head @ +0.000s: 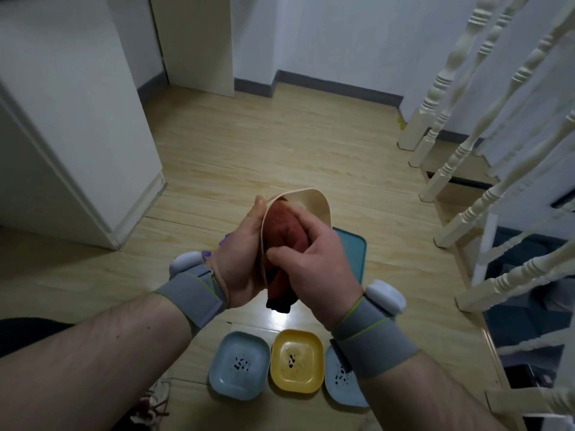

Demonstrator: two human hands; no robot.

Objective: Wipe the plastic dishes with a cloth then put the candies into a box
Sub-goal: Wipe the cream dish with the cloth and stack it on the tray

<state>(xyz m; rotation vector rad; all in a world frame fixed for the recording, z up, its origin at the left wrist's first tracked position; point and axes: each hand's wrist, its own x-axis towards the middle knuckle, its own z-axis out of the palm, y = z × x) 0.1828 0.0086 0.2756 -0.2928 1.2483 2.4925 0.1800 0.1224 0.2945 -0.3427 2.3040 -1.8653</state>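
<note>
Wooden floor, hands pressing cloth into dish

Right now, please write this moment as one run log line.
step: wiping | left hand: holds beige dish | right hand: presses red cloth inside | floor: three spotted dishes unwiped

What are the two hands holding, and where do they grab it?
The left hand grips the cream dish by its side rim. The right hand holds the reddish cloth, bunched up, and presses it inside the dish.

Floor ahead open; railing blocks rt, cabinet lt.
</note>
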